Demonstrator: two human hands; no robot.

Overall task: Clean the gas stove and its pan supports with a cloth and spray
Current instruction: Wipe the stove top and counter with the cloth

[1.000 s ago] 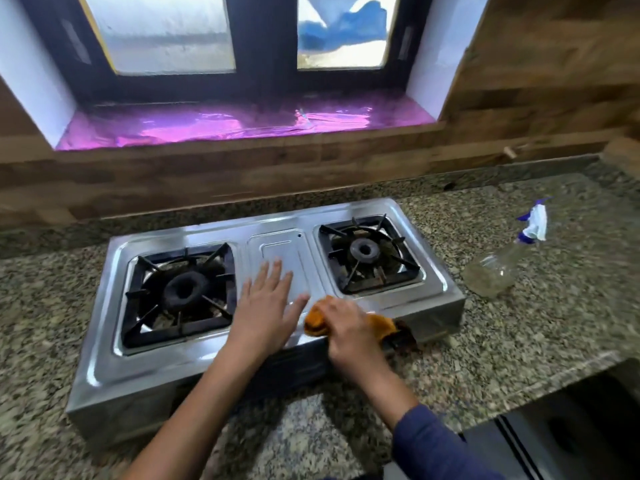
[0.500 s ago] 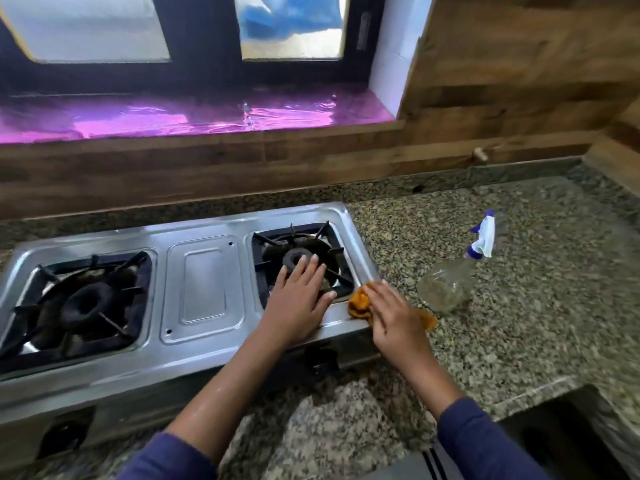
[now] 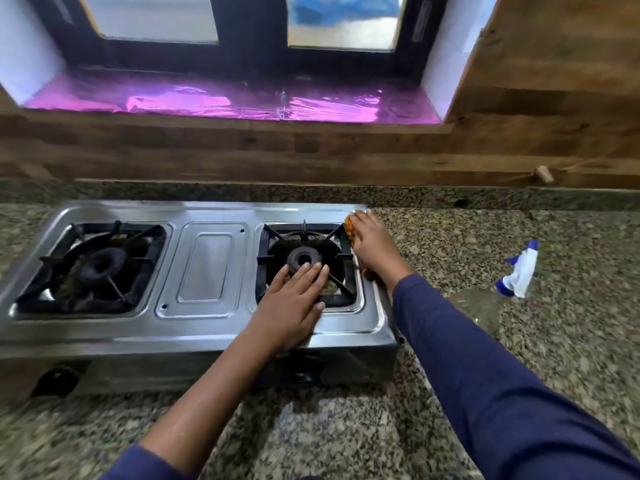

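A two-burner steel gas stove (image 3: 207,265) sits on the granite counter, with a black pan support on the left burner (image 3: 91,268) and one on the right burner (image 3: 341,258). My left hand (image 3: 294,306) lies flat, fingers straight, over the front of the right pan support. My right hand (image 3: 372,244) presses an orange cloth (image 3: 349,226) against the stove's right edge near the back corner; only a strip of cloth shows. A clear spray bottle (image 3: 485,303) with a blue-and-white nozzle lies on its side to the right.
A speckled granite counter (image 3: 536,341) surrounds the stove. A wood-look wall (image 3: 311,150) rises behind, with a window sill lined in shiny pink foil (image 3: 225,102). A small peg (image 3: 543,174) sticks out of the wall at the right.
My right hand has slid the cloth from the stove's front right corner back along the right edge toward the rear corner. My left hand stays flat on the right burner. The camera has shifted.
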